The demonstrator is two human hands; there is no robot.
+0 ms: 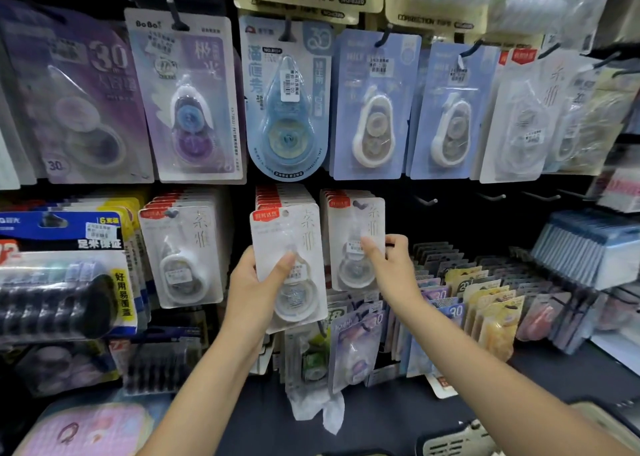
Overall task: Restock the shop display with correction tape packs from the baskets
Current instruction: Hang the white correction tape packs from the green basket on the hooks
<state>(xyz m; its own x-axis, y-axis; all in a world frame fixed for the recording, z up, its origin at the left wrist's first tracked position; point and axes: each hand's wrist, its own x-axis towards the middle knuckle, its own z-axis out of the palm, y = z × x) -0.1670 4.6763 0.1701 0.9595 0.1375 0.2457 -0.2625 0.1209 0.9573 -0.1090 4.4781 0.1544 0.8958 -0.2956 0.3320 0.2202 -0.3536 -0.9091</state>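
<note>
Head view: left hand grips a white correction tape pack by its lower edge, thumb on the blister, held in front of the middle stack. Right hand pinches the front pack on the neighbouring hook. Best to line the card's hang-hole up with the peg, then slide it straight back; basket sits low right.

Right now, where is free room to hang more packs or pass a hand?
Bare hooks stand right of the pack the right hand grips, above the slanted rack. The left hand holds another pack. Leftward the rows are crowded.
</note>
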